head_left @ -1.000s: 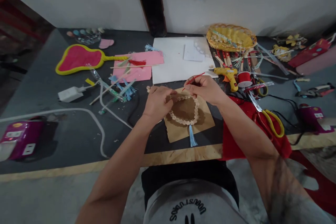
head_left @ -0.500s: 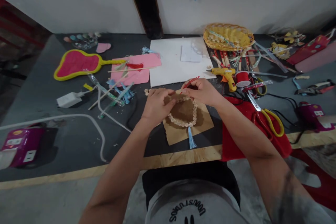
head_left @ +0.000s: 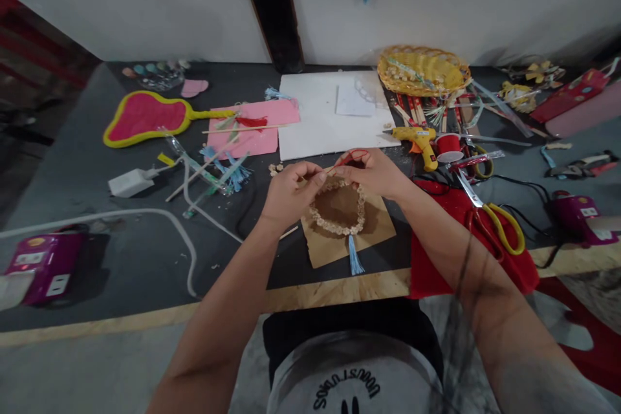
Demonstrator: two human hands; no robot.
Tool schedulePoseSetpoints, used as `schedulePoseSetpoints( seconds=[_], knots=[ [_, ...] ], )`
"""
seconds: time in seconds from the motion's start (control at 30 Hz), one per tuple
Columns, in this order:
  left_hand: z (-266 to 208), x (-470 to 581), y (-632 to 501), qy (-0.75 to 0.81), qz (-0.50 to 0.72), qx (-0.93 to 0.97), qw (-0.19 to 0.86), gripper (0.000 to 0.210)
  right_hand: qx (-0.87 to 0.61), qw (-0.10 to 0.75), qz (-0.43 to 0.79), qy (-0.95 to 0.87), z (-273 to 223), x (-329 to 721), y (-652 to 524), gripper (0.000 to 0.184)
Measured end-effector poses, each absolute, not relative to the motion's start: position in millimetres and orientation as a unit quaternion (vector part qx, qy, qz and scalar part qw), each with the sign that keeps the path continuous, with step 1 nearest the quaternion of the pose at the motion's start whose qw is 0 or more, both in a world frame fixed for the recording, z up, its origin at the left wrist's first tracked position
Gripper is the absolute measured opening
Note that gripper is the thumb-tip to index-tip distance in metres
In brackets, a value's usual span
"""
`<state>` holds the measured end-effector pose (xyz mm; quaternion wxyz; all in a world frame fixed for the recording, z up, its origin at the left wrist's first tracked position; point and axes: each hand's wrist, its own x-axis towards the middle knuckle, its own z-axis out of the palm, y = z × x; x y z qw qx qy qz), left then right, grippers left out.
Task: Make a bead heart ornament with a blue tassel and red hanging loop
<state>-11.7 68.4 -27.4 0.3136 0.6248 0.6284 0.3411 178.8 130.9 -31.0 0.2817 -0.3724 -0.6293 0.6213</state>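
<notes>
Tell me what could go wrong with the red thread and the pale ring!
The thin red thread might slip, since the left hand and right hand seem to pinch it only with fingertips. The pale ring might get nudged, as both hands are right at its top. The scissors on the red cloth could get bumped, lying close to the right forearm.

From afar I count one white board point(head_left: 310, 129), one phone point(head_left: 275, 22) behind it, one glue gun point(head_left: 421, 139) and one spool point(head_left: 449, 147) to its right, one fan point(head_left: 150, 119) left, one tasselled loop point(head_left: 334, 228) in front, two purple boxes point(head_left: 61, 259) either side.
</notes>
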Motion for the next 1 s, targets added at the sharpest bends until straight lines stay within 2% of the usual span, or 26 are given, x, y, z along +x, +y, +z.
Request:
schedulePoseSetpoints(
  seconds=[0.23,0.33,0.47,0.6,0.67,0.73,0.83,1.0],
  knots=[
    [-34.2,-32.2,77.3,0.667,0.278,0.667,0.183,0.016,-0.375,0.276,0.634,-0.617,-13.3,200.6,135.7,0.018],
    [-36.7,-38.2,80.9,0.685,0.266,0.658,0.165,0.013,-0.378,0.272,0.613,-0.639,-7.4,214.9,127.0,0.020],
    [-37.3,-41.6,82.5,0.701,0.260,0.643,0.166,0.012,-0.409,0.259,0.523,-0.701,-7.5,235.6,109.1,0.021],
    [-31.8,-36.9,79.6,0.675,0.247,0.679,0.148,0.013,-0.473,0.247,0.358,-0.767,-5.7,249.3,98.1,0.012],
    [-25.6,-29.7,77.5,0.641,0.235,0.718,0.133,0.015,-0.472,0.272,0.307,-0.781,-1.7,245.6,97.4,0.020],
    [-17.3,-20.3,76.3,0.608,0.222,0.753,0.123,0.018,-0.438,0.296,0.323,-0.785,2.0,233.4,100.0,0.033],
    [-3.3,-7.4,78.3,0.579,0.225,0.774,0.120,0.021,-0.379,0.303,0.418,-0.768,1.0,208.3,109.8,0.040],
    [11.9,-2.9,90.1,0.585,0.277,0.751,0.128,0.013,-0.372,0.283,0.586,-0.662,-10.8,192.2,123.5,0.032]
  ],
)
